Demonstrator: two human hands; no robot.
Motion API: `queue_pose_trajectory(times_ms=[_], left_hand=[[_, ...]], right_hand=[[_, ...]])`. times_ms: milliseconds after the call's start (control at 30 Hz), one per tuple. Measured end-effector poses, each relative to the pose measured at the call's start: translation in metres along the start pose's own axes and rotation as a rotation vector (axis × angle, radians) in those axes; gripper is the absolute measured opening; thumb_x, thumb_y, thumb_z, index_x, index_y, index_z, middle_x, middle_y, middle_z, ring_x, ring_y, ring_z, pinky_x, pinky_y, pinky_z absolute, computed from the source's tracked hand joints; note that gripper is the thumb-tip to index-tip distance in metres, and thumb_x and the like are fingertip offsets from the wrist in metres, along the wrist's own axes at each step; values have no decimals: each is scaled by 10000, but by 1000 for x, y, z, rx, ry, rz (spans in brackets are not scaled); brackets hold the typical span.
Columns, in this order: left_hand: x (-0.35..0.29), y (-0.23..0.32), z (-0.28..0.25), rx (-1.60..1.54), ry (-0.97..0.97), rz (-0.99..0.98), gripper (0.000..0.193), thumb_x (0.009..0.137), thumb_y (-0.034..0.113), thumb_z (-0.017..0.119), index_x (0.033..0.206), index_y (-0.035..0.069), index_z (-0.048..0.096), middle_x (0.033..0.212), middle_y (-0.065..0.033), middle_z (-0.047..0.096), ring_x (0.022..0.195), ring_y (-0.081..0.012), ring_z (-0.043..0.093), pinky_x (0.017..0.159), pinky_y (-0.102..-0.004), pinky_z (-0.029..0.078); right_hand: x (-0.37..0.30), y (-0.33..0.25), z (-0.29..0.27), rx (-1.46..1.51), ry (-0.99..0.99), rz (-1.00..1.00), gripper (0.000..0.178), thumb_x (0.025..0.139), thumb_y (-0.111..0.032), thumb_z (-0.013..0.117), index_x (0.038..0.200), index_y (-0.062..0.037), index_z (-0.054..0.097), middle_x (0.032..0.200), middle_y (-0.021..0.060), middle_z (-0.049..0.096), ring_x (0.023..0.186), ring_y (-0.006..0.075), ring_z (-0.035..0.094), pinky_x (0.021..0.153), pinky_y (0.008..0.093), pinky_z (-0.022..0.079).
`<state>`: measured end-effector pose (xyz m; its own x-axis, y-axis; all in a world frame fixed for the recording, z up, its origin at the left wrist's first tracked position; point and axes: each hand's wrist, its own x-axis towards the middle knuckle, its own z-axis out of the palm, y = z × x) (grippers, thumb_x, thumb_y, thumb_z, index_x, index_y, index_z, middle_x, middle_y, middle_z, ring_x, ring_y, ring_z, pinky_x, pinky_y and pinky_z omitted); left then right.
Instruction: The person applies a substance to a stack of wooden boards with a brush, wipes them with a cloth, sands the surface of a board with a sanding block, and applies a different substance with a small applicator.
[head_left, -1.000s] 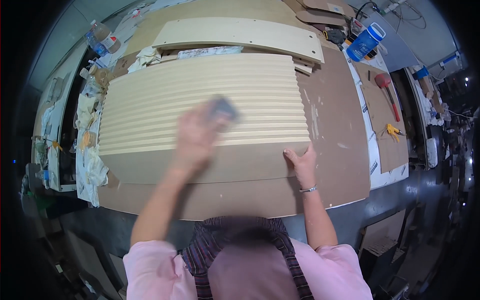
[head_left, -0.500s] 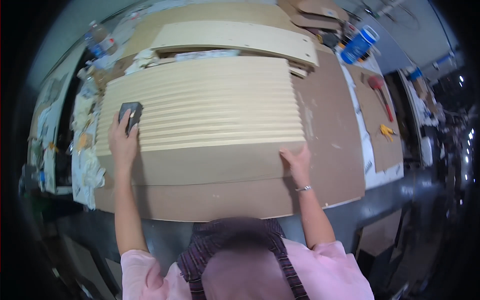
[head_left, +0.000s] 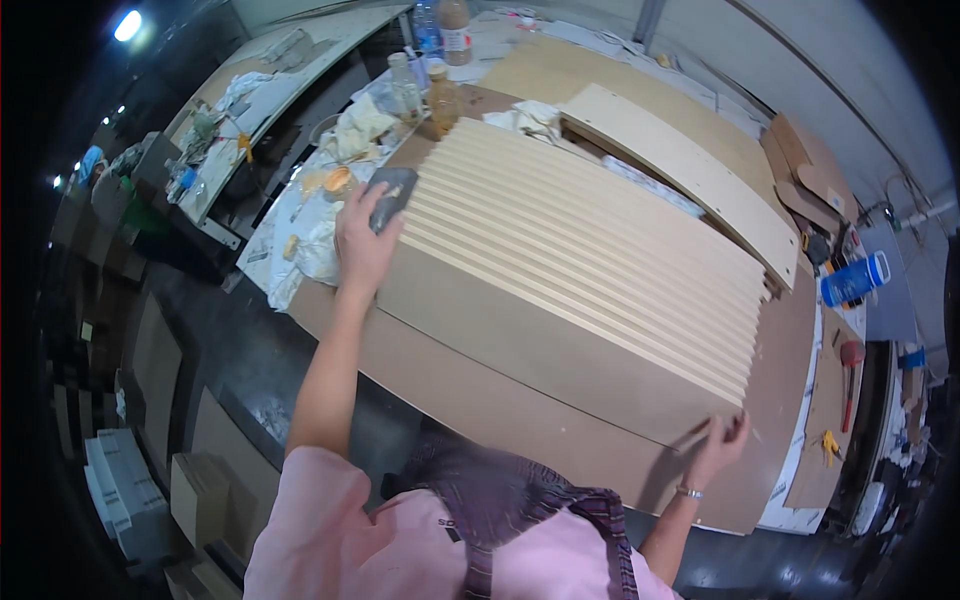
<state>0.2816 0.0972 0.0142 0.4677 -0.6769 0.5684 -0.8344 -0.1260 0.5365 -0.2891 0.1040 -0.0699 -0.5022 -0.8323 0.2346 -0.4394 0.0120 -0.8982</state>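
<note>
A pale grooved wooden panel (head_left: 585,245) lies slanted across the bench, a plain brown strip (head_left: 530,345) along its near side. At the panel's left end, my left hand (head_left: 362,250) is closed on a dark grey sanding block (head_left: 394,190), which reaches past the ends of the ridges. My right hand (head_left: 716,450) is by the panel's near right corner, thumb and fingers apart with nothing seen between them. Whether its fingertips touch the corner is hard to tell.
Bottles (head_left: 440,95) and crumpled cloths (head_left: 358,130) crowd the left side. A long pale board (head_left: 690,165) lies behind the panel. On the right are a blue bottle (head_left: 852,280), a red-headed mallet (head_left: 851,370) and a yellow tool (head_left: 830,446). Stacked boards (head_left: 205,495) stand at lower left.
The view has turned left, so the panel now appears slanted. My left hand has carried the sanding block to the panel's left end. My right thumb has come off the brown strip.
</note>
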Motion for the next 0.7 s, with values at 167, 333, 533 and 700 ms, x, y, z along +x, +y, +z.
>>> queue_pose_trajectory(times_ms=[167,333,533,700], left_hand=[[47,-99,25,80,-12,-125,538,837,293,745,1293,46,603,1384,-228,535,1293,-374,499,1092,-413,384],[59,-148,5,-118,-200,6,489,819,240,743,1249,40,623,1321,-197,568,1229,-373,518,1049,-428,397],[7,-289,-106,407,-197,-223,533,757,235,771,1235,72,599,1076,-123,649,1036,-329,583,896,-456,441],[-21,-340,-112,300,-357,-351,593,745,231,782,1271,63,566,997,-108,660,1011,-322,595,891,-459,444]], right_hand=[[-57,-76,25,-24,-37,-184,392,928,36,539,1319,20,530,1305,132,564,1142,210,566,1022,347,436],[-156,-165,117,-37,-232,-248,243,865,77,536,1079,26,639,1236,157,603,1055,250,625,910,354,523],[-271,-253,259,104,-799,-189,201,805,86,574,968,33,679,992,137,681,929,234,674,874,332,534],[-314,-306,364,161,-1252,-258,222,838,49,587,1036,28,685,980,102,690,914,190,678,871,299,533]])
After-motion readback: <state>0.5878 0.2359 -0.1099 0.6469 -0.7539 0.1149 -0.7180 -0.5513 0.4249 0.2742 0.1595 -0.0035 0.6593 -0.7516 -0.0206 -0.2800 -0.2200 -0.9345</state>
